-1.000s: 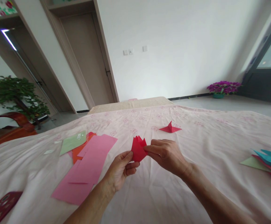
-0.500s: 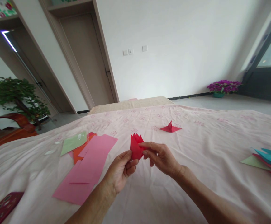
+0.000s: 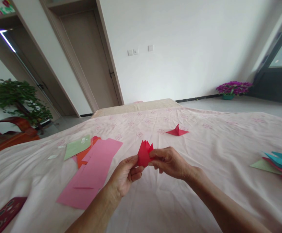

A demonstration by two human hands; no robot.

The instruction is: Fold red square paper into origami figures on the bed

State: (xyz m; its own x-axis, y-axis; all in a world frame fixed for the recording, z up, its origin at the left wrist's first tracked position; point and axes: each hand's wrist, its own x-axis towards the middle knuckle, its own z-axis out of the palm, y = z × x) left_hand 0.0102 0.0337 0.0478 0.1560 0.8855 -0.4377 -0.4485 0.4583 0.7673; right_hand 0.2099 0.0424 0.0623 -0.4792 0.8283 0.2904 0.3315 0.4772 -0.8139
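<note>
A small red folded paper (image 3: 144, 154) with several pointed tips at its top is held up over the cloth, between both hands. My left hand (image 3: 127, 173) pinches its lower left edge, thumb in front and fingers curled behind. On the right side, my right hand (image 3: 171, 162) grips the paper's edge between thumb and index finger. Its other fingers are curled underneath, and the fingertips partly cover the folds. Beyond the hands, another red folded paper piece (image 3: 177, 130) rests on the cloth with one point standing up.
A pale floral cloth (image 3: 180, 200) covers the surface. Pink paper sheets (image 3: 94, 174), an orange sheet (image 3: 81, 158) and a green sheet (image 3: 76, 148) lie at left. A dark red phone-like object (image 3: 6, 213) is at lower left. Blue folded paper (image 3: 280, 161) lies in a pile at far right.
The red folded paper has turned a little, and its tips now sit slightly further right. My right thumb and index finger have shifted closer along its right edge.
</note>
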